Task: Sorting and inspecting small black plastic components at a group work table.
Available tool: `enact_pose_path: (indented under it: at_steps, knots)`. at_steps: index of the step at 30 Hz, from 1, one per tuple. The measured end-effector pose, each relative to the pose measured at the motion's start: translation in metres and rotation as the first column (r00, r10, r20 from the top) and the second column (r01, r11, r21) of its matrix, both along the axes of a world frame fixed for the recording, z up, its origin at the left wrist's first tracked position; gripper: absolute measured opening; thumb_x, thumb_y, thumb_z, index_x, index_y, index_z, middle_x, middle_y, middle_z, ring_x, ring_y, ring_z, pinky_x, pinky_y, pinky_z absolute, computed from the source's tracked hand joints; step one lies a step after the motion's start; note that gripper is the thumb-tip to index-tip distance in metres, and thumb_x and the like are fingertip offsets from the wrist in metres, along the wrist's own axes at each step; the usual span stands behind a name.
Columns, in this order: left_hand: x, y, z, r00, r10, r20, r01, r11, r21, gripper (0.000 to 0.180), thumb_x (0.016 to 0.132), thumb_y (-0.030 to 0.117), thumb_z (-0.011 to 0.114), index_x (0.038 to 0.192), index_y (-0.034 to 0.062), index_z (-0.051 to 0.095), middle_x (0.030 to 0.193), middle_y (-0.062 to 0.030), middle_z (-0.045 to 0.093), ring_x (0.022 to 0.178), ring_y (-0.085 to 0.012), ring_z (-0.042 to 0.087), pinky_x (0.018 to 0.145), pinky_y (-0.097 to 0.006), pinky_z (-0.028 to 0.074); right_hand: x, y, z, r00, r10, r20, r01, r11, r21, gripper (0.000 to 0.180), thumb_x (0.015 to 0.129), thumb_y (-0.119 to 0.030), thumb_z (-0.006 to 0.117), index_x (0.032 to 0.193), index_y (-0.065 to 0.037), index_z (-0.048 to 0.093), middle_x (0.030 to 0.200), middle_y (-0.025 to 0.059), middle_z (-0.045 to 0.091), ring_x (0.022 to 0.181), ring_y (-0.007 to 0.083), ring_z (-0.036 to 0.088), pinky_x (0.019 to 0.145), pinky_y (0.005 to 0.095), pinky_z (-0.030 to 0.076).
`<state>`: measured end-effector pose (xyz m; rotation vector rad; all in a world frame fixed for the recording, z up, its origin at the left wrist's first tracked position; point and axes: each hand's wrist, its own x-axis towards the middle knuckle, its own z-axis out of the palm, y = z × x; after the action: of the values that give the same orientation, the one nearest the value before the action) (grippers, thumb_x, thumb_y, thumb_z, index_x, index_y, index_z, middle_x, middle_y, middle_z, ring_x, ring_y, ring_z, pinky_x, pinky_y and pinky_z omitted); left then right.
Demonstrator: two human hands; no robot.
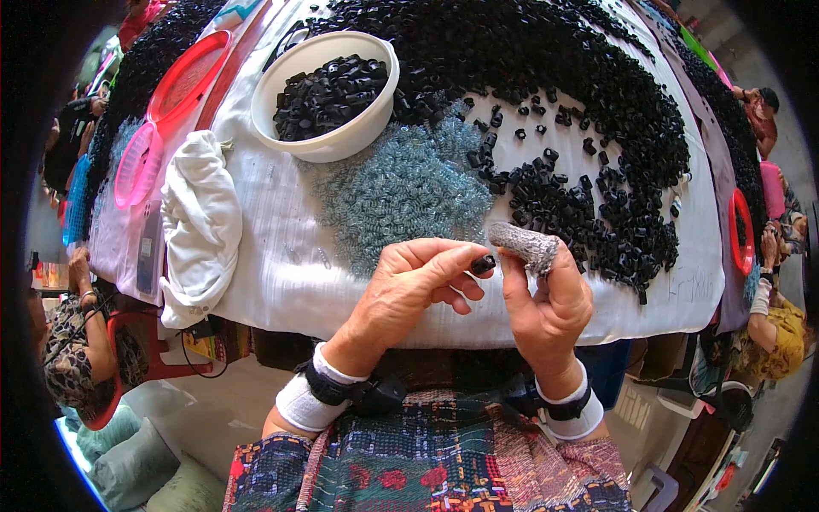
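Observation:
My left hand [408, 286] pinches a small black plastic part [483, 264] between thumb and fingers, its end facing my right hand. My right hand [550, 307] is beside it, thumb and index finger drawn together. A worn grey finger cover [525, 245] wraps that index finger, and whatever lies under its tip is hidden. Just beyond both hands is a heap of small bluish metal coil springs [405, 192]. Loose black plastic parts [554, 205] are scattered to the right of the springs and spread into a large pile behind.
A white bowl [388, 107] full of black parts stands on the white-covered table [273, 290]. At left lie a bundled white cloth [200, 226], a pink basket [139, 166] and a red basket [189, 77]. Other people sit at neighbouring tables on both sides.

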<state>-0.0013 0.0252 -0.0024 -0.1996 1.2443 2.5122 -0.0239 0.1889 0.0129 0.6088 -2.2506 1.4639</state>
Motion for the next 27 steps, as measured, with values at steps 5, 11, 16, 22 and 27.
enact_pose_path:
  at_steps: [5,11,16,22,27]
  knots:
    - [-0.001,-0.004,-0.007,0.998,-0.036,0.055,0.025,0.981,0.191,0.036,0.094,0.029,0.053,0.107,-0.004,0.062,0.094,-0.013,0.067,0.075,-0.0169,0.066,0.061,-0.026,0.054,-0.004,-0.001,-0.002,1.0,0.024,-0.012,-0.024,1.0,0.004,0.017,0.074,0.006,0.067,0.09,0.002,0.062,0.083,0.0156,0.065,0.07,0.0278,0.064,0.064,0.0324,0.05]
    - [0.0,-0.005,-0.01,0.995,-0.054,0.084,0.037,0.98,0.194,0.039,0.095,0.031,0.051,0.107,-0.0048,0.062,0.094,-0.0146,0.066,0.076,-0.0188,0.067,0.061,-0.027,0.056,-0.004,-0.003,-0.002,0.999,0.024,0.032,-0.024,1.0,0.004,0.018,0.073,0.008,0.066,0.09,0.002,0.062,0.081,0.0145,0.063,0.068,0.0273,0.062,0.062,0.0322,0.049]
    - [-0.001,-0.006,-0.008,0.993,-0.056,0.104,0.029,0.97,0.24,0.034,0.094,0.026,0.055,0.106,-0.0045,0.062,0.094,-0.0137,0.066,0.075,-0.0185,0.067,0.06,-0.027,0.056,-0.003,0.001,-0.005,0.998,0.048,0.044,-0.05,0.997,0.052,0.02,0.08,0.005,0.064,0.099,0.002,0.062,0.089,0.0068,0.065,0.079,0.0108,0.06,0.069,0.0236,0.048]
    - [0.002,0.0,-0.004,0.999,0.013,0.034,-0.012,1.0,-0.014,0.023,0.085,0.012,0.067,0.102,-0.0029,0.065,0.088,-0.0102,0.067,0.072,-0.0125,0.064,0.059,-0.022,0.053,-0.003,-0.003,0.005,0.995,0.086,0.053,-0.088,0.995,0.051,0.021,0.072,0.009,0.064,0.092,0.003,0.062,0.08,0.014,0.059,0.068,0.0268,0.059,0.061,0.0326,0.048]
    - [0.003,-0.001,-0.004,0.998,0.057,-0.013,-0.058,0.995,-0.084,0.023,0.083,0.011,0.069,0.102,-0.0029,0.065,0.086,-0.0093,0.068,0.068,-0.0107,0.063,0.059,-0.021,0.052,-0.002,0.003,0.004,0.981,0.183,-0.069,-0.166,0.965,0.202,0.019,0.077,0.01,0.062,0.095,0.004,0.06,0.086,0.012,0.062,0.074,0.0216,0.063,0.065,0.028,0.049]
